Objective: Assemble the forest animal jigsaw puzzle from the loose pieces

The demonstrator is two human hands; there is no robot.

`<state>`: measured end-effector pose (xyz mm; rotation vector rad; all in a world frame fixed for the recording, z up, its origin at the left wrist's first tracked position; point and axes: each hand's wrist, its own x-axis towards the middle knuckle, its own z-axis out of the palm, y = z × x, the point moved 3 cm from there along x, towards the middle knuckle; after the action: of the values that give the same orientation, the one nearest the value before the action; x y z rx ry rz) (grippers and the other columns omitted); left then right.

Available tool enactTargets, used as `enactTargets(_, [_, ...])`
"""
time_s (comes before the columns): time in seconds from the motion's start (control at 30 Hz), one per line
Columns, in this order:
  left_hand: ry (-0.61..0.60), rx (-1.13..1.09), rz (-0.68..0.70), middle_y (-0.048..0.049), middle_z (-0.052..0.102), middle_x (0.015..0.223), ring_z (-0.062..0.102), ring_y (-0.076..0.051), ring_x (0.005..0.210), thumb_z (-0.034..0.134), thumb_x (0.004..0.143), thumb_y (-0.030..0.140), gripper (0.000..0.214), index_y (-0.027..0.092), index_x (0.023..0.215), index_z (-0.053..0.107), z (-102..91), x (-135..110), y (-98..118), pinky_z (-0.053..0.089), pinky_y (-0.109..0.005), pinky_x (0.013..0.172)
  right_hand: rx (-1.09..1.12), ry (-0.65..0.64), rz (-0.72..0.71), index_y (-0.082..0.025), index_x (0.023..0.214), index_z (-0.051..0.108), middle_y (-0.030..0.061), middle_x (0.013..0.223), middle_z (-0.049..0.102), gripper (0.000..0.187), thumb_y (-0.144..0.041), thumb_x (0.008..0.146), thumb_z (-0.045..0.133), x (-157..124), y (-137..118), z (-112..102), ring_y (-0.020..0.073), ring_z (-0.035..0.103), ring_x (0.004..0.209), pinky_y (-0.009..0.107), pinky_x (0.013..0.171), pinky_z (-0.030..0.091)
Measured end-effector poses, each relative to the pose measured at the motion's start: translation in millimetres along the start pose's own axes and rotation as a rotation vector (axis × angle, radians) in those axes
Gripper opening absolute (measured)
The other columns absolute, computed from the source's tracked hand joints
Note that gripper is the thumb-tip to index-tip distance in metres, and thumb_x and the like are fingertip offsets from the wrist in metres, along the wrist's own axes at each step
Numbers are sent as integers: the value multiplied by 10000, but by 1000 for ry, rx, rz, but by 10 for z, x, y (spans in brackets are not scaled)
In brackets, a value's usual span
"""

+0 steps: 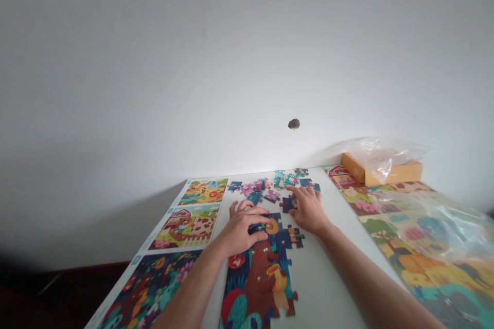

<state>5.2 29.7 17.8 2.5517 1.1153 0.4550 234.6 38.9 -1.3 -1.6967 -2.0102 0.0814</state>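
The left grip (241, 229) cups the half-built bear jigsaw (258, 282), fingers together, any pinch hidden; the right grip (306, 209) spreads flat, fingertips just beside a loose navy piece (287, 204). Loose jigsaw pieces (266, 187) lie toward the far edge of the desk (332, 277), between printed picture sheets (187, 226).

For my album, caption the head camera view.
Left hand on a bear jigsaw puzzle, right hand on a dark blue piece.
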Motion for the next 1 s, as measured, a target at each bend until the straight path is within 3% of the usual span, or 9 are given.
enactTargets(0.1, [0,13,6,33,629,1286,427,-283,1221,722,777,413,331,403,1106,691,-8,-7,49,180,-528,1091,0,28,-23,-315,1296,539,44,1116,614,613,-221,719,722,1,-9,-2,274,439,1068,406,936,262])
enactTargets(0.27, [-77,6,97,10,570,1372,371,-328,1276,767,667,557,552,392,1182,653,14,-22,180,134,-570,1102,37,94,24,-324,1057,677,30,1021,647,290,-285,772,715,18,18,-21,271,463,1049,420,916,271])
enactTargets(0.4, [-121,-4,116,23,559,1386,363,-331,1288,754,656,600,578,414,1191,643,33,-28,201,102,-592,1109,158,209,93,-268,877,687,23,931,683,92,-328,808,678,34,70,-67,262,508,1005,438,923,279])
enactTargets(0.5, [-136,-19,110,20,551,1396,352,-334,1299,755,662,591,579,413,1201,637,36,-25,195,85,-599,1111,374,333,195,-222,834,674,36,868,680,174,-392,826,639,36,124,-104,229,551,883,380,833,361])
enactTargets(0.57, [-147,-23,100,20,547,1400,349,-338,1302,757,665,583,575,415,1202,635,30,-20,193,65,-614,1108,597,375,237,-199,951,663,28,793,652,262,-426,827,622,33,139,-107,190,548,737,321,702,397])
enactTargets(0.7, [-163,-10,71,12,555,1393,361,-344,1298,770,667,552,562,411,1195,638,-20,-21,173,63,-639,1097,1030,316,222,-161,1141,605,4,735,607,461,-442,780,664,27,78,-87,152,532,637,273,591,415])
enactTargets(0.87, [-133,16,65,25,570,1374,375,-340,1299,815,653,428,546,415,1172,644,-87,-68,90,53,-653,1105,1202,183,338,-142,924,656,34,743,668,367,-421,703,745,-8,14,-79,127,534,600,234,527,390])
enactTargets(1.0, [45,27,50,-1,626,1298,420,-305,1271,778,702,442,620,382,1281,566,-66,-79,34,146,-586,1131,1242,68,297,-147,798,644,-18,566,598,277,-393,714,740,-32,-52,-90,88,457,483,207,446,315])
